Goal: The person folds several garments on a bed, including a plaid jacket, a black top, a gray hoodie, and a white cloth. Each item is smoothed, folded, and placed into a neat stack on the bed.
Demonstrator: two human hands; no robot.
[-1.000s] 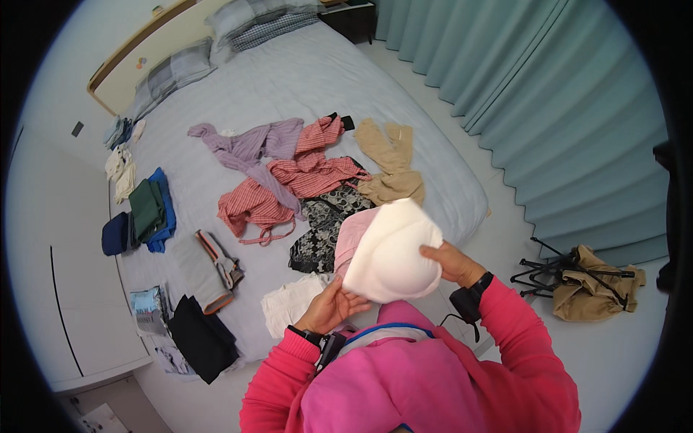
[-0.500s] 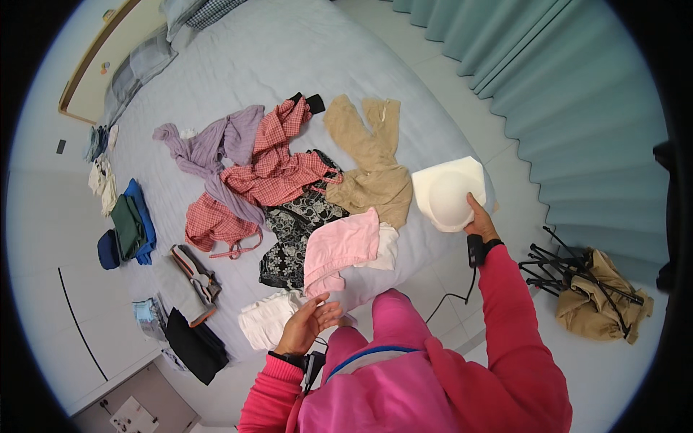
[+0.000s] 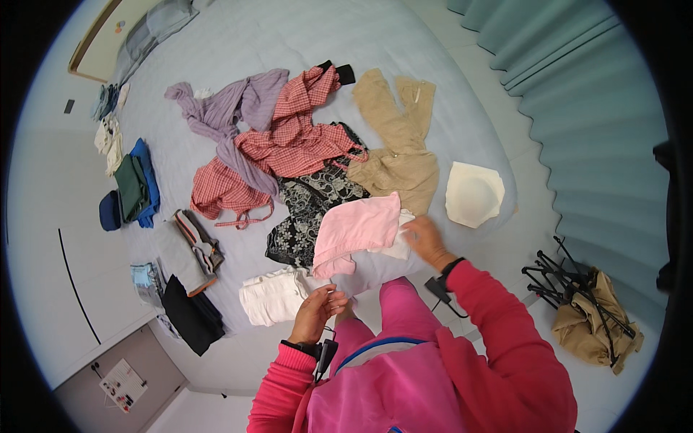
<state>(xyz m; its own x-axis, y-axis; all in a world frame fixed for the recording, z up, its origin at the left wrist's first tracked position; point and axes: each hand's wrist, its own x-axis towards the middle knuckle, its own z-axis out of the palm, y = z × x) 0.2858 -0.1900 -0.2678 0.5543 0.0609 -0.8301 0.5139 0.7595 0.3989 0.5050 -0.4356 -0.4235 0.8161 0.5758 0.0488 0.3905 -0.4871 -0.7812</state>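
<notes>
My right hand (image 3: 427, 243) reaches over the near edge of the bed, its slightly bent fingers at the edge of a white garment (image 3: 398, 247). That garment lies mostly beneath a pink garment (image 3: 361, 224); no firm hold on it shows. Low in front of me, my left hand (image 3: 317, 314) is open with loosely curled fingers, holding nothing. Beside it rests a folded white garment with buttons (image 3: 274, 297). A white moulded bra (image 3: 474, 193), folded into a cup shape, lies on the right side of the bed, apart from both hands.
Spread on the bed (image 3: 404, 43) are tan trousers (image 3: 404, 173), a black floral garment (image 3: 292, 231), red checked clothes (image 3: 292, 148) and a purple ribbed top (image 3: 249, 101). Folded clothes, including a black one (image 3: 191, 314), line the left edge. A folding chair (image 3: 592, 310) stands right.
My right hand has let go of the white bra, which stays on the bed, and has moved left to the white garment. My left hand's fingers have curled slightly. The view has shifted.
</notes>
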